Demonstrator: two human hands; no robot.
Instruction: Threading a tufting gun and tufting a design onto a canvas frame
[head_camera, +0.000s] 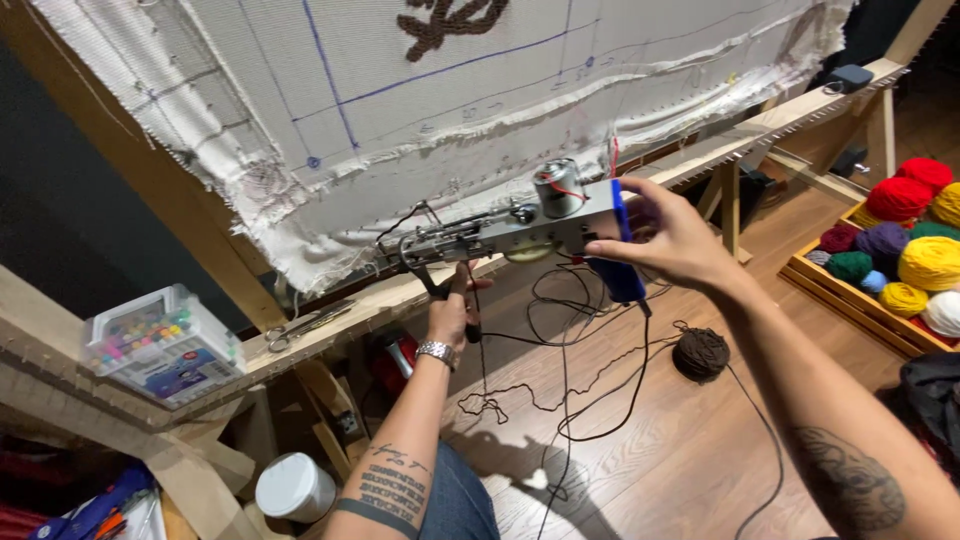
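Observation:
My right hand (672, 240) grips the blue handle of a metal tufting gun (520, 230), held level in front of a wooden frame (190, 215) stretched with white backing cloth (420, 110). A small silver motor sits on top of the gun. My left hand (452, 312), with a metal watch on the wrist, holds black-handled scissors (440, 285) just under the gun's front end. Dark yarn trails from the gun down to a brown yarn ball (700, 352) on the floor. A brown tufted patch (445, 22) shows at the top of the cloth.
A clear plastic case of coloured markers (160, 345) and a second pair of scissors (305, 325) rest on the frame's lower bar. A wooden crate of coloured yarn balls (900, 250) stands on the floor at right. A white tub (293, 487) sits below. Black cords loop over the floorboards.

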